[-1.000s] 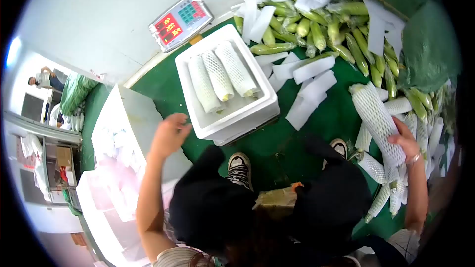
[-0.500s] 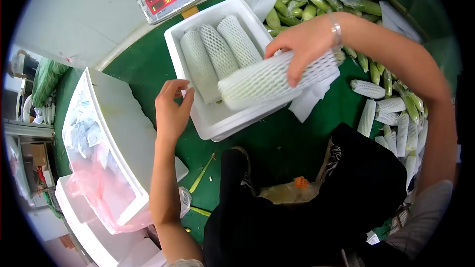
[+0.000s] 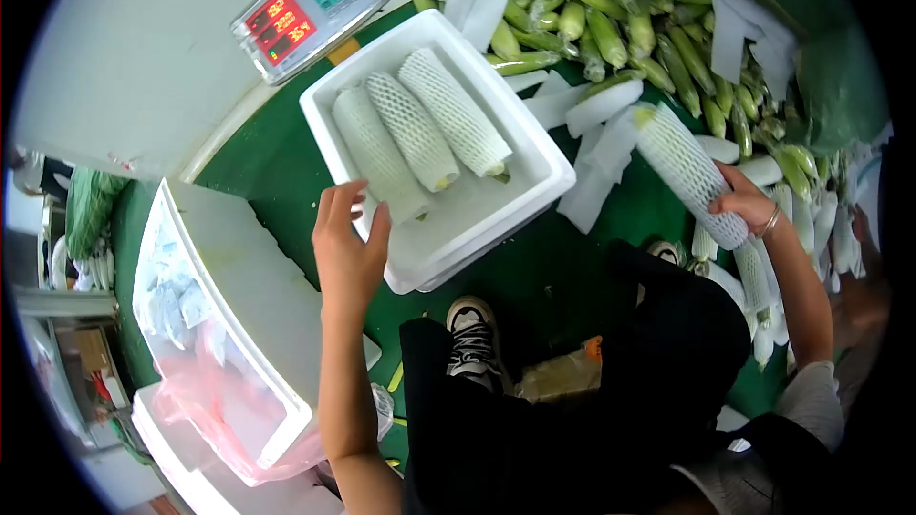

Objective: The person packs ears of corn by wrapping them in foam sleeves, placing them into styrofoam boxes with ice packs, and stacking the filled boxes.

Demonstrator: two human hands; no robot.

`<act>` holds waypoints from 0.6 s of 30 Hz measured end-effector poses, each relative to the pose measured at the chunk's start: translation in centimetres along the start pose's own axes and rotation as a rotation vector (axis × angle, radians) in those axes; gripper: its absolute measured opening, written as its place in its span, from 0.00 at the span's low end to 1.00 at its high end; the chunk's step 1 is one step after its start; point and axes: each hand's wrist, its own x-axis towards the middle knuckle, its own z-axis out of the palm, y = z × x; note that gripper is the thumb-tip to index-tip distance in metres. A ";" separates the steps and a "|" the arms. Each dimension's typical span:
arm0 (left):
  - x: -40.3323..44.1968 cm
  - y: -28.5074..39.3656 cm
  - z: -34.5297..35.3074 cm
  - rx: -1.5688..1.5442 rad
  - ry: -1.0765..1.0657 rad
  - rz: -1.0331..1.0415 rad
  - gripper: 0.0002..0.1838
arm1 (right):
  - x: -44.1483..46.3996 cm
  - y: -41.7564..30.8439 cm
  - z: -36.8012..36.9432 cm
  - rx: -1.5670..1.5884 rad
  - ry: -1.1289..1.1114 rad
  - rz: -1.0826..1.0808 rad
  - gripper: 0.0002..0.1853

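My right hand (image 3: 749, 205) grips an ear of corn in a white foam net sleeve (image 3: 689, 167), held at its lower end to the right of a white foam box (image 3: 558, 172). Three netted ears lie side by side in that box, among them the middle netted ear (image 3: 412, 129). At the box's near left edge is my left hand (image 3: 348, 248), thumb and fingers apart with nothing between them. Whether its fingertips touch the rim I cannot tell.
Behind the box stands a scale display (image 3: 310, 10) with red digits. Green corn ears (image 3: 601, 33) and white foam sheets (image 3: 487, 14) are heaped at the back right. More netted ears (image 3: 754, 277) lie at right. A tall white foam container (image 3: 258, 257) with pink plastic stands left.
The netted ear in my right hand has gone from above the box to the right and now slants differently. My left hand remains by the box edge. The whole view has shifted slightly.
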 end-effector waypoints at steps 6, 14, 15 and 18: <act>5.1 2.0 8.2 0.317 -0.150 0.225 0.36 | -7.1 18.8 -4.2 -0.355 0.512 0.382 0.38; 11.4 0.9 18.7 0.583 -0.252 -0.229 0.57 | -11.6 22.9 -0.7 0.171 0.651 0.380 0.45; 12.0 0.8 18.3 0.452 -0.263 -0.331 0.58 | -12.1 23.3 -0.6 0.129 0.758 0.391 0.45; 13.0 0.5 16.0 -0.164 -0.101 -0.481 0.47 | -13.5 25.9 -2.0 -0.124 0.685 0.277 0.46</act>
